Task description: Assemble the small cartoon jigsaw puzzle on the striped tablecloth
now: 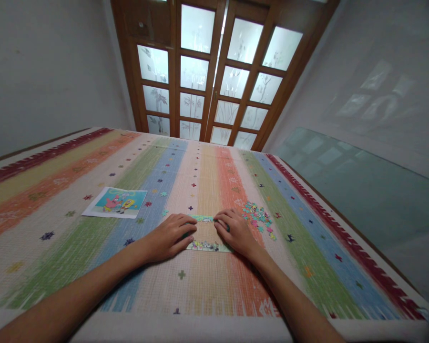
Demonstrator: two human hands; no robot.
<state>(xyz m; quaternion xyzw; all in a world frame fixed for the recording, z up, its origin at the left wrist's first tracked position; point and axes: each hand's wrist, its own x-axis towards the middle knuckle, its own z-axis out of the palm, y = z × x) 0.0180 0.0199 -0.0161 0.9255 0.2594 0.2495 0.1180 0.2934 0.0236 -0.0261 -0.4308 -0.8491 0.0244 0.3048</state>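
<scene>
A rectangular, partly built cardboard jigsaw border (209, 247) lies flat between the left hand (175, 237) and right hand (238, 231); its two visible strips point left to right, across the stripes beneath. Both hands' fingers curl over its sides; whether they pinch pieces, I cannot tell. Loose multicoloured jigsaw pieces (257, 216) lie beside the right hand. A multicoloured striped woven cloth (207, 281) covers the surface, before brown wooden doors with frosted glass panes (193, 73).
</scene>
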